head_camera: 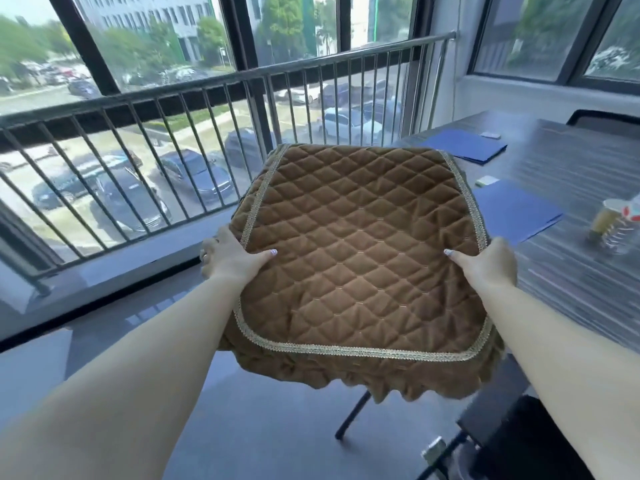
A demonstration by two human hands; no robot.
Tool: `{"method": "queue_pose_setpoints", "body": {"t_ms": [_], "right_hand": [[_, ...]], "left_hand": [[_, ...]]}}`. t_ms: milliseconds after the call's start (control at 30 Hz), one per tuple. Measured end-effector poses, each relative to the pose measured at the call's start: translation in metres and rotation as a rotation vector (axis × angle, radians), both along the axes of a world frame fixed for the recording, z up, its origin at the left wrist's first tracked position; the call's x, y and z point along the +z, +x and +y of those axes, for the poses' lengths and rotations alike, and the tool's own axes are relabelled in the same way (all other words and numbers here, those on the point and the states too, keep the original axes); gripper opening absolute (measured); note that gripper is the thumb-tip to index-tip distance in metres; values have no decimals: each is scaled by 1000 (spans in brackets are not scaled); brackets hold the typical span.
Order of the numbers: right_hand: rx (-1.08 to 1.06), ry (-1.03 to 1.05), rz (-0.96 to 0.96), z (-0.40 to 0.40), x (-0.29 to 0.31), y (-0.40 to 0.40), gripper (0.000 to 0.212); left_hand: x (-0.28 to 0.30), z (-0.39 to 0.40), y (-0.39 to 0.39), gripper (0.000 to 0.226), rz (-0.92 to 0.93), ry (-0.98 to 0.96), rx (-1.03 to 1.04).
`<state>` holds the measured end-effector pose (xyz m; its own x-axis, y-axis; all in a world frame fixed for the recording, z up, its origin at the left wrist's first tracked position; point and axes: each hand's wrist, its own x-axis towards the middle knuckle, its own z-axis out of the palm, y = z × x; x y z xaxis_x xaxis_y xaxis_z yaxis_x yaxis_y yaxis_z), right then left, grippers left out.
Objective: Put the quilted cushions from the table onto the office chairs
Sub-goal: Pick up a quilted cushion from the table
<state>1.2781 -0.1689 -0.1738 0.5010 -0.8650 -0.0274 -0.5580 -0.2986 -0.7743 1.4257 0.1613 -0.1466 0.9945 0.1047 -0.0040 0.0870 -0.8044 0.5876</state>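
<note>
A brown quilted cushion (360, 251) with gold braid trim and a ruffled skirt is held flat in the air in front of me, past the table's left end. My left hand (232, 259) grips its left edge, thumb on top. On the opposite edge my right hand (485, 263) grips the same way. A dark office chair (519, 441) shows at the bottom right, partly under the cushion and my right arm. Another chair's black back (602, 117) rises behind the table at the far right.
The grey striped table (571, 258) runs along the right, with two blue folders (464, 147) (516, 209), a small white item (490, 135) and a clear jar (613, 223). A metal railing (214, 88) and big windows stand ahead. A black table leg (353, 415) slants down below the cushion.
</note>
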Motion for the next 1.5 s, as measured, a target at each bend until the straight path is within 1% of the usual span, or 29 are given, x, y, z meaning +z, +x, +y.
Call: {"method": "queue_pose_setpoints", "body": {"t_ms": [67, 167, 267, 367, 533, 633, 733, 800, 933, 1000, 1067, 1133, 1200, 1300, 1367, 1400, 1433, 1467, 1500], "right_hand": [[3, 14, -18, -5, 2, 37, 72], [-27, -4, -39, -15, 12, 83, 69], [-36, -11, -50, -22, 20, 110, 65], [-94, -21, -42, -29, 26, 135, 65], [-237, -52, -48, -31, 30, 169, 60], [-387, -65, -40, -22, 31, 193, 58], [-438, -77, -18, -10, 36, 205, 56], [-465, -97, -14, -5, 38, 215, 53], [-460, -119, -51, 1, 45, 227, 49], [-435, -139, -71, 1, 50, 236, 45], [-376, -161, -95, -1, 57, 249, 43], [-295, -205, -80, -3, 66, 263, 45], [-227, -272, -20, -7, 71, 273, 52], [-100, -424, 174, -18, 86, 284, 53], [42, -559, 320, -21, 100, 289, 47], [111, -629, 373, -23, 107, 293, 44], [169, -699, 415, -22, 113, 295, 40], [218, -771, 441, -25, 119, 299, 37], [264, -846, 449, -25, 122, 301, 34]], "left_hand": [[10, -12, 40, 92, -28, 15, -26], [20, -26, 91, 93, -7, -10, -44], [19, -37, 128, 97, -8, -37, -75], [14, -53, 174, 97, 6, -78, -145], [8, -84, 258, 94, 34, -82, -314], [8, -103, 316, 94, 97, -102, -454], [-2, -115, 352, 104, 147, -69, -489], [-10, -124, 374, 103, 208, -54, -497], [-19, -150, 393, 120, 301, -93, -453], [-18, -166, 395, 117, 316, -111, -479], [-13, -181, 390, 116, 300, -141, -556], [-5, -197, 382, 113, 233, -153, -662], [5, -211, 371, 102, 116, -153, -795], [28, -228, 350, 82, -225, -190, -1017], [46, -234, 335, 75, -559, -175, -1142], [54, -239, 330, 73, -714, -139, -1206], [61, -243, 326, 72, -818, -71, -1270], [68, -249, 323, 70, -861, 25, -1331], [72, -254, 322, 66, -847, 131, -1383]]}}
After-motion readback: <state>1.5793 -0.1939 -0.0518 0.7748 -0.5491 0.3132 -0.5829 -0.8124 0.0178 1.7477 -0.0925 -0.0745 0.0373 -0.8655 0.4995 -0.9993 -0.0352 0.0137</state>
